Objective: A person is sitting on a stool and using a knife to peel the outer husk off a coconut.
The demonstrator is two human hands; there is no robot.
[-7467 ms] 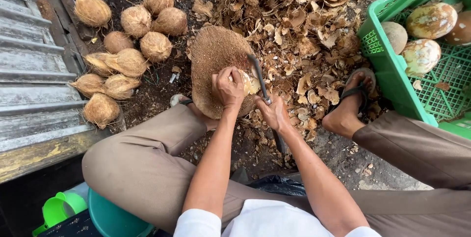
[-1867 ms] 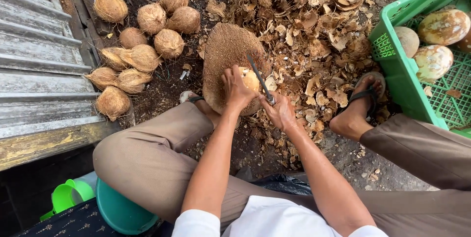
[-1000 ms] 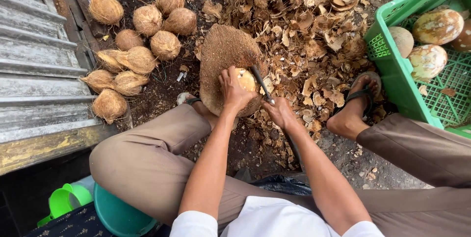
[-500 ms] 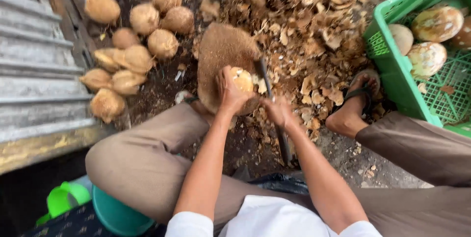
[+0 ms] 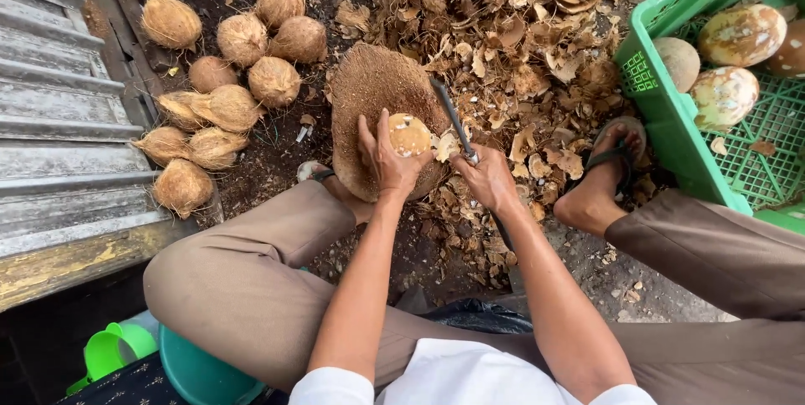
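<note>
Resting on top of a big domed fibrous block (image 5: 369,95), the coconut (image 5: 409,134) shows a pale, tan-yellow face with darker flecks, most of its brown husk gone on the side turned to the camera. It sits at the near edge of the block, just on the person's side of its crown. The left hand (image 5: 387,162) comes up from below and wraps it: the fingers (image 5: 366,132) are spread and curled against the coconut's left flank, the thumb lying along its lower edge, so the nut is held between hand and block. The right hand (image 5: 486,177) lies just right of the coconut, its fingers closed round the handle of a dark metal blade (image 5: 449,116). The blade slants up and away from that fist, passing close beside the coconut's right side; whether its edge touches the shell cannot be told.

Left of the block lies a cluster of unpeeled husked coconuts (image 5: 243,40) on dark soil, next to grey wooden planks (image 5: 59,145). Beyond and right of the block spreads a heap of husk chips (image 5: 520,28). Further right of the block stands a green plastic crate (image 5: 662,103) holding peeled nuts (image 5: 738,32), with a sandalled foot (image 5: 599,179) between crate and block.
</note>
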